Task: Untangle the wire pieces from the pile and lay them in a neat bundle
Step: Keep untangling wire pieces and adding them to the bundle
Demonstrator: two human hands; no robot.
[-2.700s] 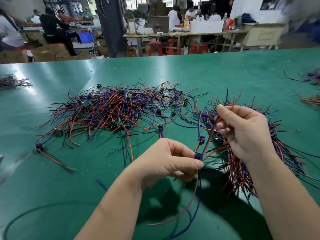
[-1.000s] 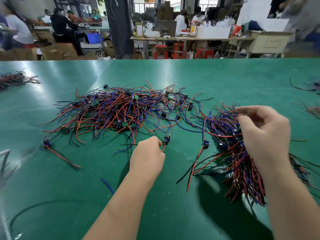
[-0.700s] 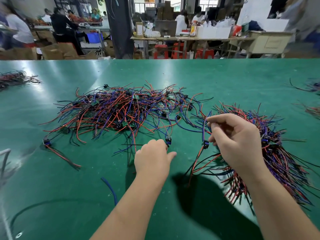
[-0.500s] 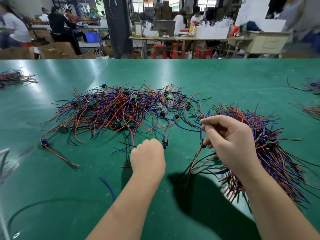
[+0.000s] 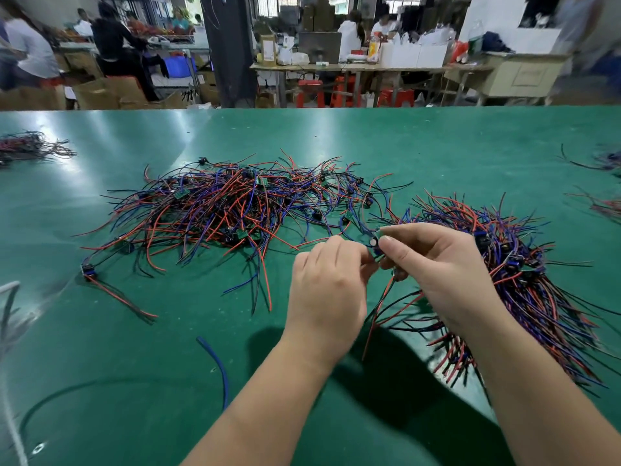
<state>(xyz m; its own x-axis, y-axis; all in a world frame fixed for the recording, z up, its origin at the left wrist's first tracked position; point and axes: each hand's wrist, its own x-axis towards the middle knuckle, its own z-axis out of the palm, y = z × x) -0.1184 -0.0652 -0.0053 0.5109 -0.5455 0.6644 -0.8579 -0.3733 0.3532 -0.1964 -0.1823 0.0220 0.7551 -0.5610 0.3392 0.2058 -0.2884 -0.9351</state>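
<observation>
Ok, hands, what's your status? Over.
Left grip, right grip both pinching one wire piece. Tangled pile just beyond. Bundle beside right grip. Over.

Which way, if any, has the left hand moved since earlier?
Yes: the left hand moved right, away from the tangled red, blue and black wire pile, to the right hand.

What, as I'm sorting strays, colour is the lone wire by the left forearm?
The lone wire is blue; head view.

Green table (image 5: 369,136) — cluttered workbench (image 5: 353,67) behind.
</observation>
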